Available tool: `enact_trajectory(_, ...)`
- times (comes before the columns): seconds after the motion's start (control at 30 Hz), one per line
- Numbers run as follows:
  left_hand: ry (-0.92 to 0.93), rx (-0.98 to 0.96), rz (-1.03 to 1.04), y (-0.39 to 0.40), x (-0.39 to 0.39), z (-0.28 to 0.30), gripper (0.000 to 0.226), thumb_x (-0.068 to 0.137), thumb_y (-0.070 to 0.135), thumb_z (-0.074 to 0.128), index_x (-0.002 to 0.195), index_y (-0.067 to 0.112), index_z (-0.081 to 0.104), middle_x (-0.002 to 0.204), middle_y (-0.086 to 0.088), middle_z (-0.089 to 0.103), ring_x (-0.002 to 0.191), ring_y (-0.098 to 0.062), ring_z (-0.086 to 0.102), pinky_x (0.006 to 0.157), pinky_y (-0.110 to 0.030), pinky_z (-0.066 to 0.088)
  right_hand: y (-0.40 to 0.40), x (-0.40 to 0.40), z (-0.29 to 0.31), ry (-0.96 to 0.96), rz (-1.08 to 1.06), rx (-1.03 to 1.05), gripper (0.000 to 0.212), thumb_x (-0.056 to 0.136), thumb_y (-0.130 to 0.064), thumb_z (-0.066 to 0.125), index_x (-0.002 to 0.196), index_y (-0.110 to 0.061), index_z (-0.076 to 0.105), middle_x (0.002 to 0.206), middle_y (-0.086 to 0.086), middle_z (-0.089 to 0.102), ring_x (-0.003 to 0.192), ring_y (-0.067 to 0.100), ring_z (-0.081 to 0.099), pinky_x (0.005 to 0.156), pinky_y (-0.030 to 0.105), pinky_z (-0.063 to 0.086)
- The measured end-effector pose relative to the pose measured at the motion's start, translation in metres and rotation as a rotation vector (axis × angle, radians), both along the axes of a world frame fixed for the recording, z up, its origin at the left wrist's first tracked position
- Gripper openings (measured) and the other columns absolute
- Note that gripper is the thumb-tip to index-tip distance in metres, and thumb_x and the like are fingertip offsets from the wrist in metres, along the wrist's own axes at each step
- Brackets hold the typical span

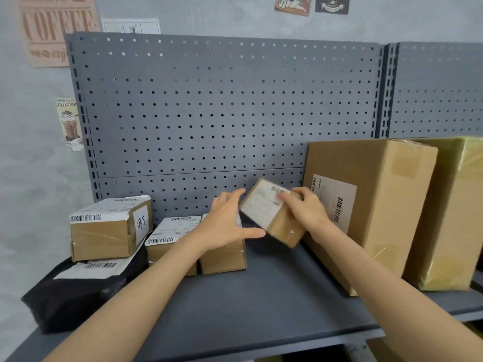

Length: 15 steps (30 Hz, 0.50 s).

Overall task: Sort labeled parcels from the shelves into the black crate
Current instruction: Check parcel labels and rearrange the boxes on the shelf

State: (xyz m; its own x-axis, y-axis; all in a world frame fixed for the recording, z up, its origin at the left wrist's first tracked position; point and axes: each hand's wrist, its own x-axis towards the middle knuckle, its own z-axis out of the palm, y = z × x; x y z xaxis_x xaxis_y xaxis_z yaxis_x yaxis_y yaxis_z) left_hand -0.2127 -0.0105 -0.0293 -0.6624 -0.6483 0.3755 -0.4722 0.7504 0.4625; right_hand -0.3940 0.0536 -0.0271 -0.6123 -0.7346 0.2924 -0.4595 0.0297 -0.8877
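I'm facing a grey pegboard-backed shelf (261, 304) against a pale wall hung with coffee posters. The sorting looks barely begun to me: most of the parcels sit on the shelf, and the black crate isn't anywhere in my view, so I can't say what it holds or how full it is.

My right hand (305, 210) grips a small labeled parcel (271, 212) from the right side, fingers curled over its top edge, holding it tilted above the shelf. My left hand (227, 220) is spread open against the parcel's left side, thumb reaching under its lower corner, steadying and not clasping.

Waiting on the shelf: a taped box with a handwritten tag (109, 228) stacked on a black poly mailer (68, 296) at the left, two low labeled boxes (172, 236) side by side behind my left arm, a large carton (373, 205) with a shipping label at the right, and beside it a carton wrapped in yellowish film (449, 210).

I judge this parcel to be mid-pick, with the carry to the crate and all those others left to do.
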Motion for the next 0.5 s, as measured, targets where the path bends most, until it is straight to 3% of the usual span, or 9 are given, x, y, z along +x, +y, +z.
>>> enact_trajectory(0.1,0.053,0.104,0.005,-0.003,-0.004,0.001,0.123,0.055,0.057,0.079,0.145,0.036,-0.002,0.152,0.006,0.01,0.14,-0.016,0.015,0.106,-0.035,0.026,0.008,0.001,0.012,-0.413,0.07,-0.177,0.032,0.086,-0.044,0.055,0.109,-0.022,0.051,0.113,0.002,0.06,0.097,0.019,0.055,0.094,0.043,0.046)
enact_trajectory(0.17,0.099,0.171,-0.005,-0.003,-0.006,0.001,0.13,0.052,0.058,0.081,0.145,0.038,-0.007,0.155,0.01,0.006,0.142,-0.015,0.014,0.111,-0.038,0.025,0.014,0.0,0.016,-0.599,0.171,-0.215,0.031,0.088,-0.045,0.052,0.113,-0.026,0.051,0.11,-0.001,0.061,0.097,0.018,0.055,0.084,0.04,0.05)
enact_trajectory(0.2,0.143,0.202,-0.034,-0.004,-0.008,0.0,0.126,0.052,0.056,0.082,0.144,0.044,-0.003,0.154,0.019,0.012,0.141,-0.011,0.017,0.111,-0.033,0.029,0.015,0.0,0.016,-0.648,0.207,-0.221,0.032,0.088,-0.045,0.052,0.115,-0.027,0.051,0.109,-0.002,0.062,0.099,0.019,0.056,0.078,0.04,0.052)
enact_trajectory(0.27,0.213,0.242,-0.114,0.001,-0.011,0.0,0.104,0.055,0.051,0.083,0.129,0.064,0.01,0.13,0.05,0.028,0.13,-0.003,0.031,0.095,-0.01,0.04,0.017,0.002,0.012,-0.7,0.239,-0.215,0.031,0.089,-0.047,0.05,0.115,-0.03,0.053,0.104,-0.003,0.062,0.097,0.019,0.056,0.073,0.04,0.054)
enact_trajectory(0.3,0.223,0.257,-0.134,0.003,-0.013,-0.001,0.101,0.056,0.051,0.082,0.129,0.063,0.014,0.128,0.051,0.03,0.128,-0.002,0.034,0.093,-0.008,0.04,0.018,0.003,0.01,-0.715,0.241,-0.206,0.032,0.088,-0.048,0.049,0.115,-0.031,0.054,0.104,-0.003,0.062,0.096,0.019,0.056,0.074,0.042,0.054)
enact_trajectory(0.4,0.207,0.233,-0.063,0.004,-0.021,-0.004,0.111,0.059,0.06,0.075,0.147,0.032,0.013,0.151,0.015,0.026,0.135,-0.01,0.032,0.108,-0.031,0.031,0.015,0.007,0.002,-0.722,0.206,-0.17,0.038,0.089,-0.051,0.046,0.12,-0.03,0.053,0.112,-0.002,0.061,0.098,0.019,0.054,0.086,0.047,0.052)
enact_trajectory(0.5,0.162,0.08,0.043,0.006,-0.025,-0.004,0.088,0.072,0.057,0.066,0.144,0.024,0.028,0.144,0.006,0.042,0.134,-0.016,0.036,0.113,-0.043,0.023,0.012,0.01,-0.006,-0.651,0.143,-0.159,0.04,0.093,-0.045,0.042,0.127,-0.025,0.047,0.12,0.0,0.059,0.1,0.019,0.055,0.094,0.04,0.049)
